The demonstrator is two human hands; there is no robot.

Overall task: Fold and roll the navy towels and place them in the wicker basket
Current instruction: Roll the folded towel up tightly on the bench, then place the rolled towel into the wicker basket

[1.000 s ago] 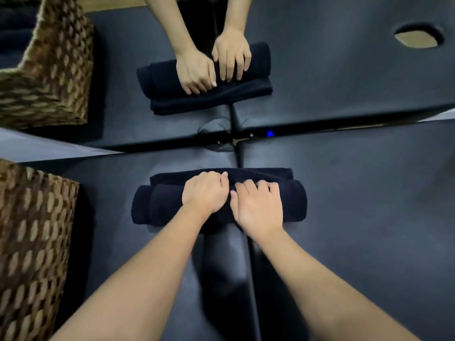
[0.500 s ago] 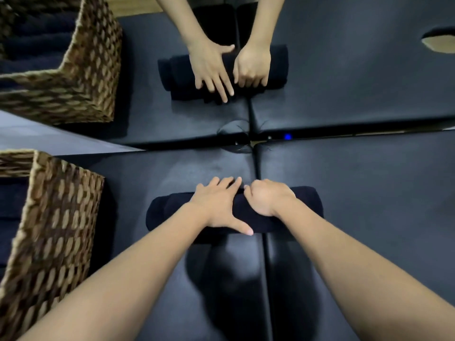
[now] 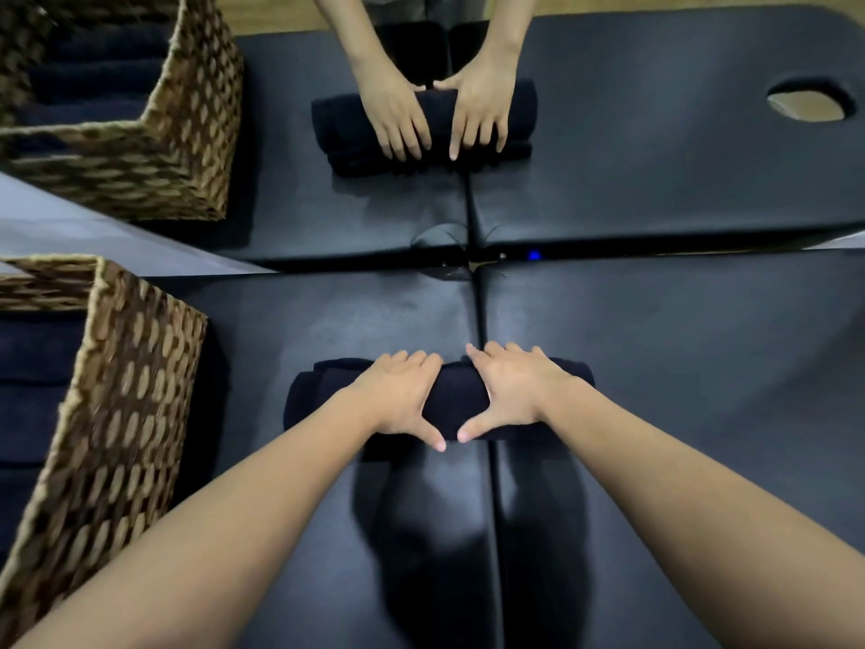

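A navy towel [image 3: 461, 398] lies as a tight roll across the middle seam of the black padded table [image 3: 678, 391]. My left hand [image 3: 398, 395] and my right hand [image 3: 515, 391] grip it side by side near its middle. Their fingers curl over the far side and both thumbs press the near side. The roll's left end [image 3: 313, 395] sticks out past my left hand. A wicker basket [image 3: 121, 391] stands at the left, and several navy towels [image 3: 32, 367] lie inside it.
A mirror [image 3: 117, 241] along the table's far edge repeats the scene: a reflected basket [image 3: 178, 147], reflected hands on a reflected roll [image 3: 337, 119] and the table's face hole [image 3: 812, 103]. Bare black padding extends to the right of the roll.
The loose flat end beyond the roll has been rolled up. Both thumbs have spread onto the near side. The basket shows more at the left.
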